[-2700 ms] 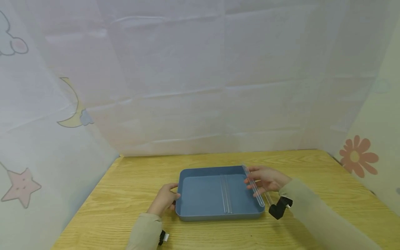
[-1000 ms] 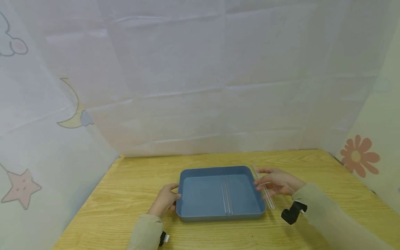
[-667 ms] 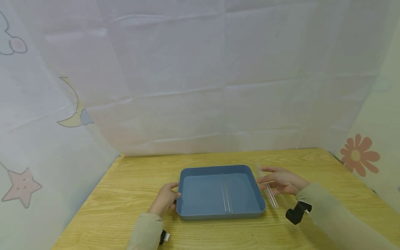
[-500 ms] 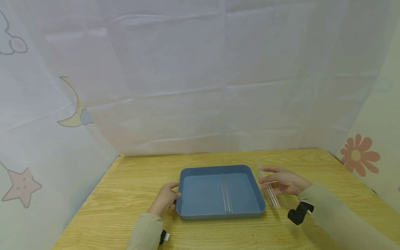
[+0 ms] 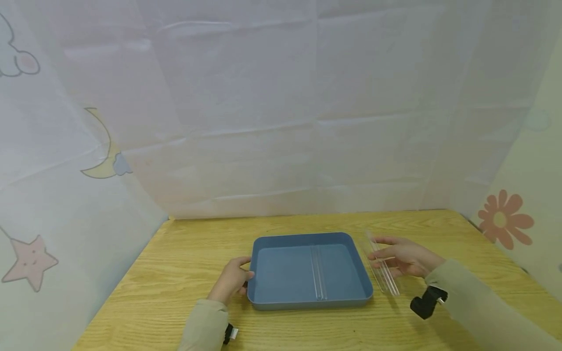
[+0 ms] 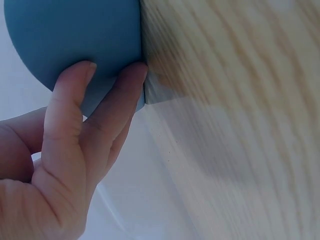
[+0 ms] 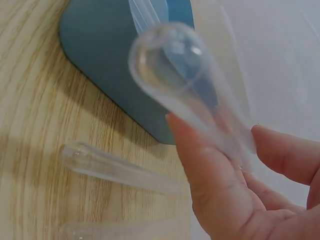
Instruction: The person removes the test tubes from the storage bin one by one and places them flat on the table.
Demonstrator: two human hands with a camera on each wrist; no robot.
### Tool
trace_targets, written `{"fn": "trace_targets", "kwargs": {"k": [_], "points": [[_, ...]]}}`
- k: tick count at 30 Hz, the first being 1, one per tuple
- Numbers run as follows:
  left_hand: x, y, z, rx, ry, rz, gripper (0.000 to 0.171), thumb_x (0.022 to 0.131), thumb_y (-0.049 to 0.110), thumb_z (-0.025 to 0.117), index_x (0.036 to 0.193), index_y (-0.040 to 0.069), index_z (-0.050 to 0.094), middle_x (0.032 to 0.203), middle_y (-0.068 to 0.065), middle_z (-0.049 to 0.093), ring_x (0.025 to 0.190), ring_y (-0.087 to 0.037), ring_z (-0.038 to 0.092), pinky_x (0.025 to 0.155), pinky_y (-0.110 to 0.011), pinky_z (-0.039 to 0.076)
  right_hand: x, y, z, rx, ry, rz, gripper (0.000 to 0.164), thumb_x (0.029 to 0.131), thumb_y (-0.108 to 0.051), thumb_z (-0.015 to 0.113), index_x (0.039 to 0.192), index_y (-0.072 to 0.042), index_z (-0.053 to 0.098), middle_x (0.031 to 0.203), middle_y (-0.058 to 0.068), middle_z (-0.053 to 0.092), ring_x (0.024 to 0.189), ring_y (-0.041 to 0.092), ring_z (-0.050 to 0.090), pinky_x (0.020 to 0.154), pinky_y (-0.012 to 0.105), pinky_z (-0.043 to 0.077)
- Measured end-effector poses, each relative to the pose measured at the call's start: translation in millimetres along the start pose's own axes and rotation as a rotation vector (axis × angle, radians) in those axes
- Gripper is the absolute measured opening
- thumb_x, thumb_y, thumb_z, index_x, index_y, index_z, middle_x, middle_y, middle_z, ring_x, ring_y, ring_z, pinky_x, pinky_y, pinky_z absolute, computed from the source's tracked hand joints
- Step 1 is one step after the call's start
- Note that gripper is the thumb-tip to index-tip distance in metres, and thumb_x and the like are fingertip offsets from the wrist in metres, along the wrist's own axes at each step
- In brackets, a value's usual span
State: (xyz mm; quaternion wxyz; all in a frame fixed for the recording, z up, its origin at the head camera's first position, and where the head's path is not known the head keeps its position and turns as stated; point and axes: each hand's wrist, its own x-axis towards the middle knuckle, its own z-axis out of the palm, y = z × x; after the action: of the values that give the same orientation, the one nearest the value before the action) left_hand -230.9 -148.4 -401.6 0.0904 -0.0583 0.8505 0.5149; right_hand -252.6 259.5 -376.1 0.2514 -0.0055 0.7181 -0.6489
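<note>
My right hand (image 5: 406, 258) pinches a clear test tube (image 7: 170, 75) between thumb and fingers, just right of the blue tray (image 5: 307, 306). The held tube's rounded end points at the right wrist camera. Below it, a second test tube (image 7: 120, 170) lies on the table, and part of a third test tube (image 7: 115, 231) shows at the lower edge of that view. Two clear tubes (image 5: 318, 273) lie side by side inside the tray, right of its middle. My left hand (image 5: 232, 278) holds the tray's left side, its fingers (image 6: 117, 100) against the outer wall.
The tray stands on a wood-grain table (image 5: 175, 273). A pale hanging sheet (image 5: 281, 122) closes off the back, with patterned sheets on both sides. A small black wrist mount (image 5: 426, 302) sits under the right cuff.
My right hand has moved right with the test tube, from above the tray's right rim to over the table beside it. The left hand and the tray have stayed put.
</note>
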Motion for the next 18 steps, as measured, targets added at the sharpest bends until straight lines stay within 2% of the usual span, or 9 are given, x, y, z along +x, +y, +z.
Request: {"fn": "trace_targets", "kwargs": {"k": [12, 18], "points": [[-0.2, -1.2, -1.2, -0.006, -0.015, 0.007, 0.048, 0.094, -0.006, 0.056, 0.141, -0.007, 0.044, 0.080, -0.011, 0.067, 0.058, -0.016, 0.060, 0.045, -0.025, 0.043, -4, 0, -7, -0.004, 0.020, -0.008, 0.079, 0.097, -0.006, 0.057, 0.153, 0.006, 0.001, 0.105, 0.005, 0.065, 0.090, 0.021, 0.063, 0.079, 0.046, 0.054], [0.0, -1.4, -1.0, -0.012, -0.017, 0.000, 0.049, 0.094, -0.005, 0.056, 0.142, -0.007, 0.043, 0.080, -0.011, 0.067, 0.058, -0.016, 0.060, 0.045, -0.025, 0.043, -7, 1, -11, -0.031, 0.006, -0.011, 0.079, 0.098, -0.008, 0.056, 0.152, 0.006, 0.001, 0.106, 0.004, 0.065, 0.091, 0.020, 0.063, 0.072, 0.038, 0.054]]}}
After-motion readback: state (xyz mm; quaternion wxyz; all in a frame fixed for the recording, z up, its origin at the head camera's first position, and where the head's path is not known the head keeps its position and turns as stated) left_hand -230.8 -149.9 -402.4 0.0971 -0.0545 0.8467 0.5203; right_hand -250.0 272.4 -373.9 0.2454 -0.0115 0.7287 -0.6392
